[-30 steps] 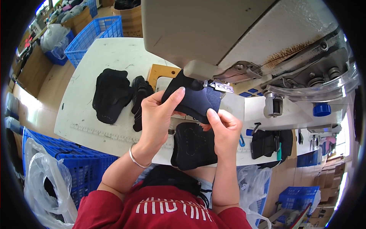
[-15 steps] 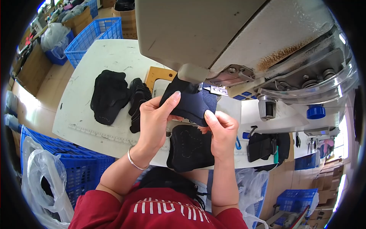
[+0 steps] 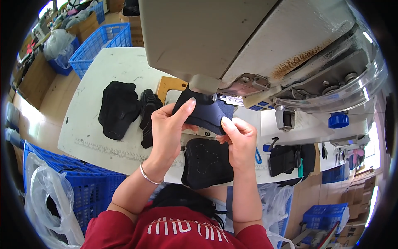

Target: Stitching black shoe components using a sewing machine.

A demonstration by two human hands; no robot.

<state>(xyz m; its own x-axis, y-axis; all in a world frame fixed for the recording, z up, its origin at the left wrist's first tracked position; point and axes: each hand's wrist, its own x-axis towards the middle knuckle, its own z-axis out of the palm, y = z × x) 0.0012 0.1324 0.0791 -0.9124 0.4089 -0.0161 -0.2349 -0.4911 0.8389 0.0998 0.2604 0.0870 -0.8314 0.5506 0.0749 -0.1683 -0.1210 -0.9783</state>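
Left fingers [image 3: 185, 111], right fingers [image 3: 229, 127] pinch fabric [image 3: 206, 113] over white table [image 3: 89, 103]; blue basket [image 3: 120, 36] beyond.

white lettering [image 3: 186, 230] on red shirt [image 3: 178, 216]; dark characters on 1 plate [image 3: 234, 101]; scale on ruler [image 3: 112, 148] (too fine to read)

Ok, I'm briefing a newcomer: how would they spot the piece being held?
Find the sewing machine. Close by it, the left hand and right hand hold the fabric piece. Its blue area sets it apart from the black pieces nearby.

fabric piece [image 3: 205, 114] under sewing machine [image 3: 186, 37] | padded piece [image 3: 207, 162] before it, on table [image 3: 85, 118] | basket [image 3: 120, 40] behind table, left
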